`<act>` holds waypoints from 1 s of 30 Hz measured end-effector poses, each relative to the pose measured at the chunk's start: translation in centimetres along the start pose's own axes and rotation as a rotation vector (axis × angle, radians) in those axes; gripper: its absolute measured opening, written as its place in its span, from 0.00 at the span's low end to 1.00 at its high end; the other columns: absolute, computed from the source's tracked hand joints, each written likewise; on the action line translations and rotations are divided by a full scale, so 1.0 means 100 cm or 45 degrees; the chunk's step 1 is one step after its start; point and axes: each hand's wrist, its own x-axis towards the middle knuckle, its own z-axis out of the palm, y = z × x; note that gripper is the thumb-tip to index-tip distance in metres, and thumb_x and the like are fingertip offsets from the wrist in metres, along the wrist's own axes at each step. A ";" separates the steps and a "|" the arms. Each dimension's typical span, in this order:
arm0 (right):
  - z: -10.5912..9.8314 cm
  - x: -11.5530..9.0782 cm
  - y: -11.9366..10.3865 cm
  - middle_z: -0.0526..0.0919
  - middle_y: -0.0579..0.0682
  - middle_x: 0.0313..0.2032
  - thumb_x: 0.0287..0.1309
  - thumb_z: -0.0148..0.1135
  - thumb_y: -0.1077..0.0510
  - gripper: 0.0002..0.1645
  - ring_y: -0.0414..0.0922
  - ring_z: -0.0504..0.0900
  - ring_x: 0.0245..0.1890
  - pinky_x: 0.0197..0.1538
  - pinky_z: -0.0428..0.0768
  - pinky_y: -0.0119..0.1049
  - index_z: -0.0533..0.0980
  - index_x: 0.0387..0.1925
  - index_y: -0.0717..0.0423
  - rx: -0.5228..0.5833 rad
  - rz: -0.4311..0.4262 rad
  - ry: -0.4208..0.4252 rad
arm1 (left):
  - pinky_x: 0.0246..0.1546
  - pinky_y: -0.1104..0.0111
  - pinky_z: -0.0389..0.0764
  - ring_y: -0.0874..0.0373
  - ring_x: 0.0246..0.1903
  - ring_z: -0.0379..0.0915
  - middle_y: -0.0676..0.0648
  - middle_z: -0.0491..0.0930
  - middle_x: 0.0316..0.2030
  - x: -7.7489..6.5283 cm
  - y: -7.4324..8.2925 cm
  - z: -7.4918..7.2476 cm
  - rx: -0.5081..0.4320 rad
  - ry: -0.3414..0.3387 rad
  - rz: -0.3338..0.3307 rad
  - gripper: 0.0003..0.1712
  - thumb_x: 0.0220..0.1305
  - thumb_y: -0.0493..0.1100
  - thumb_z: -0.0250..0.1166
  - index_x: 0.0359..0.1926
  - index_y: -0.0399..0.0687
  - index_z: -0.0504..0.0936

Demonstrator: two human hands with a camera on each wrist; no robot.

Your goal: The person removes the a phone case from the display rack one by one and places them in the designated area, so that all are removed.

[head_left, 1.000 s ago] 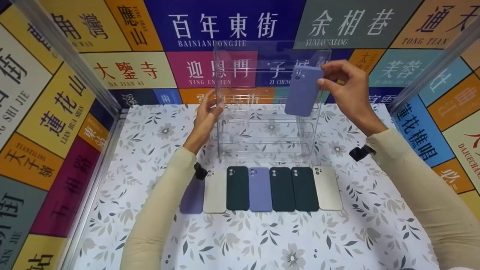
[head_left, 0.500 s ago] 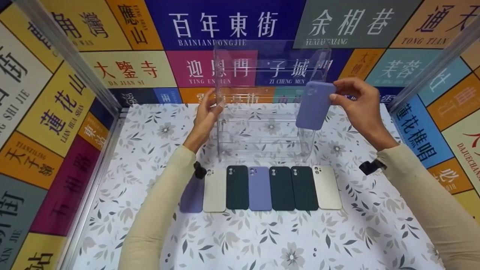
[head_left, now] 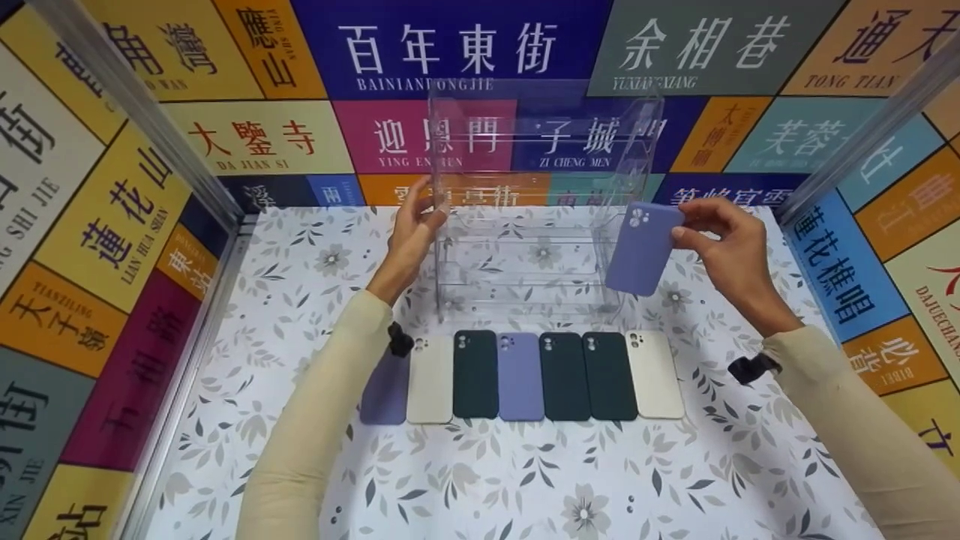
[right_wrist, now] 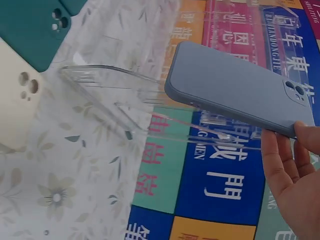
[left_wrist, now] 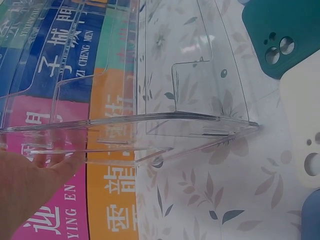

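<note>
My right hand (head_left: 731, 251) pinches a purple phone case (head_left: 643, 251) by its upper right edge, thumb in front. The case hangs tilted, camera holes at the top, overlapping the right side of a clear acrylic tiered rack (head_left: 525, 281) in the head view. In the right wrist view the case (right_wrist: 235, 85) looks grey-blue, with thumb and fingers at its camera end. My left hand (head_left: 411, 225) holds the rack's left side panel, its thumb at the front edge. Through the clear panel, the left wrist view shows those fingers (left_wrist: 67, 162).
In front of the rack lies a row of phone cases: cream (head_left: 655, 375), dark green (head_left: 475, 375) and purple (head_left: 520, 379). The left forearm partly covers the leftmost purple case (head_left: 384, 394). A flowered cloth (head_left: 487, 480) covers the table, with printed panels (head_left: 450, 45) walling the back and sides.
My right hand has lowered the purple case and carried it rightward, from in front of the rack's upper part to beside its right side. The left hand has stayed on the rack.
</note>
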 end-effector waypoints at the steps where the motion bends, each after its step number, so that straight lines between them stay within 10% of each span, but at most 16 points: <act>1: -0.001 -0.002 0.003 0.87 0.51 0.50 0.71 0.71 0.70 0.19 0.39 0.87 0.44 0.48 0.87 0.26 0.83 0.61 0.65 0.006 0.005 -0.003 | 0.72 0.44 0.75 0.39 0.64 0.79 0.31 0.75 0.71 0.000 0.000 0.000 0.002 0.000 0.002 0.37 0.79 0.40 0.63 0.84 0.49 0.65; 30: -0.019 -0.043 0.058 0.88 0.54 0.49 0.70 0.68 0.75 0.21 0.36 0.87 0.43 0.46 0.87 0.26 0.81 0.62 0.72 -0.052 0.087 -0.089 | 0.64 0.53 0.80 0.44 0.59 0.82 0.38 0.80 0.67 0.000 0.000 -0.001 0.012 0.002 0.009 0.36 0.78 0.39 0.62 0.83 0.51 0.67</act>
